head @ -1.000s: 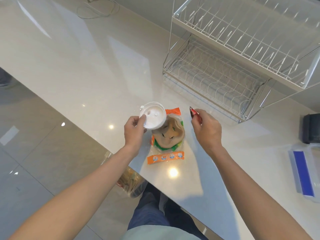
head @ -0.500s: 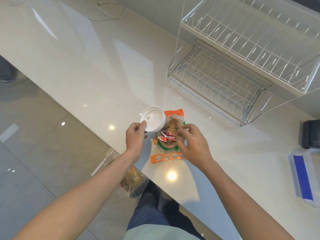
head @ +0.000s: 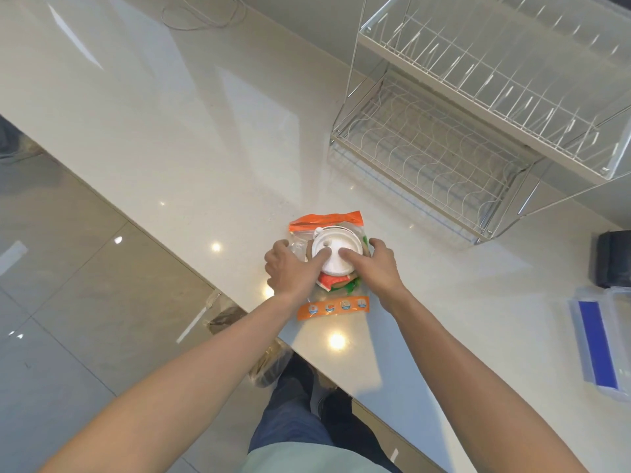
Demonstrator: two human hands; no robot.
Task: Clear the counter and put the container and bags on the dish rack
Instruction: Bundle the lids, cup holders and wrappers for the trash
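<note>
Pressing my left hand (head: 290,268) and right hand (head: 374,264) around the stacked pile, thumbs on the white container (head: 336,252) atop the bags (head: 333,303), I grip all of it near the counter (head: 170,131) edge, so nothing sits on the dish rack (head: 444,158) yet.

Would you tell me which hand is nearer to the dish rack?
Right. The right hand grips the bag's rack-side edge; the left hand holds the far side, away from the dish rack.
</note>
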